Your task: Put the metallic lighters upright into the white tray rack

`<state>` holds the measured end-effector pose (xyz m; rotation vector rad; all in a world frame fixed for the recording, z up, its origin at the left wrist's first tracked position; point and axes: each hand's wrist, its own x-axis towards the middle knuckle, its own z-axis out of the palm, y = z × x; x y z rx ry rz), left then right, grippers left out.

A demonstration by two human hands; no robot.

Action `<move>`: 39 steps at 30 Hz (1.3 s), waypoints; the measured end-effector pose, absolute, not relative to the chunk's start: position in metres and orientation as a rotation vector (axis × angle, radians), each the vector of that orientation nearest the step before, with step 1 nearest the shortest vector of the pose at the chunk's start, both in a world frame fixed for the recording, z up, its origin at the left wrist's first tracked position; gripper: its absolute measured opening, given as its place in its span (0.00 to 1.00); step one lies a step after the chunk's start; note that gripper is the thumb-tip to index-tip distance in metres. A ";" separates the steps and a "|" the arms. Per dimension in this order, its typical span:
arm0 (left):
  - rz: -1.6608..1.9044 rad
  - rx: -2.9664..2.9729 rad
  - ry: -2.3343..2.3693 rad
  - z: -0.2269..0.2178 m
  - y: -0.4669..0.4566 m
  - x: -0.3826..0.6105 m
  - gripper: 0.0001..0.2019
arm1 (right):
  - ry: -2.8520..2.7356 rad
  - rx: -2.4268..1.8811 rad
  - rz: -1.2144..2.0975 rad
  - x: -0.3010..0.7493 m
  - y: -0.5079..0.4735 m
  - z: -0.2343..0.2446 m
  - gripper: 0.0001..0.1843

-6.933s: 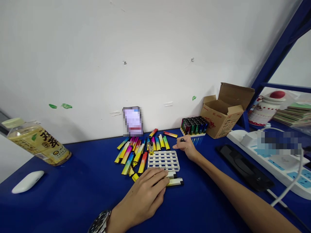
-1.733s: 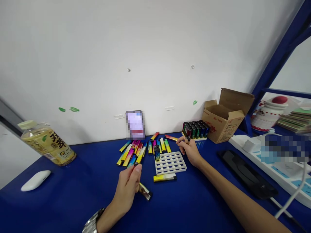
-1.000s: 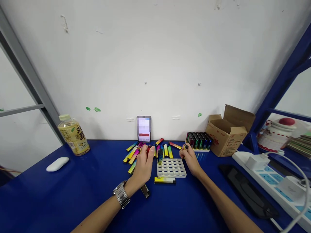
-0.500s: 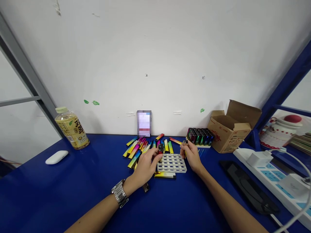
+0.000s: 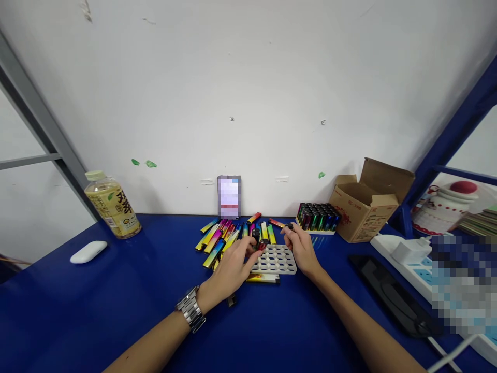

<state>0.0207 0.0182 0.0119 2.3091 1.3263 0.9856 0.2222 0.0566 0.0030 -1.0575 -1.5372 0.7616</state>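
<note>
Just ahead of the left hand (image 5: 229, 272), loose rainbow lighters (image 5: 215, 249) lie heaped. Apart from the right hand (image 5: 303, 249), it pinches a red-ended lighter (image 5: 263, 244) over a white perforated tray (image 5: 274, 261); the right pinches a dark-topped lighter (image 5: 289, 226). A fumbled grip could drop either and scatter the heap

Light: bright, even | wall (image 5: 248, 77): soft, faint shadows | edges: wide-angle bowing | right: pixelated patch (image 5: 464, 282)
</note>
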 end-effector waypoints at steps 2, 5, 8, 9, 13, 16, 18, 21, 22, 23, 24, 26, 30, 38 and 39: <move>0.983 2.367 1.324 0.012 0.019 0.021 0.09 | -1.515 -1.033 0.807 0.218 0.055 0.004 0.19; 0.974 2.425 1.319 0.013 0.018 0.023 0.11 | -1.432 -1.027 0.905 0.211 0.054 0.006 0.27; 0.911 2.501 1.305 0.015 0.016 0.026 0.09 | -1.394 -1.103 0.959 0.204 0.052 0.006 0.31; 0.878 2.543 1.308 0.015 0.015 0.027 0.10 | -1.408 -1.130 0.965 0.202 0.051 0.006 0.31; 0.698 2.721 1.263 0.016 0.011 0.034 0.12 | -1.561 -1.150 0.871 0.198 0.048 0.005 0.30; 0.616 2.807 1.138 0.020 0.008 0.040 0.11 | -1.584 -1.122 0.844 0.198 0.048 0.005 0.29; 0.600 2.862 1.074 0.023 0.005 0.044 0.11 | -1.506 -1.104 0.914 0.198 0.049 0.005 0.29; 0.557 2.929 0.999 0.027 0.002 0.047 0.11 | -1.366 -1.075 1.038 0.198 0.051 0.005 0.30; 0.538 2.948 0.986 0.028 0.001 0.047 0.12 | -1.334 -1.065 1.074 0.198 0.052 0.006 0.30; 0.523 2.968 0.983 0.028 0.001 0.047 0.11 | -1.307 -1.053 1.112 0.198 0.052 0.006 0.30; 0.512 2.990 0.987 0.028 0.002 0.047 0.11 | -1.278 -1.043 1.154 0.198 0.053 0.007 0.30; 0.485 3.043 1.003 0.026 0.002 0.046 0.10 | -1.203 -1.042 1.239 0.198 0.054 0.008 0.29; 0.513 3.097 1.011 0.019 0.004 0.042 0.15 | -1.074 -1.095 1.330 0.200 0.057 0.009 0.28; 1.080 2.437 1.300 0.012 0.017 0.025 0.07 | -1.069 -1.086 1.136 0.204 0.055 0.002 0.22; 1.076 2.400 1.317 0.012 0.019 0.023 0.07 | -1.062 -1.088 1.126 0.204 0.055 0.002 0.22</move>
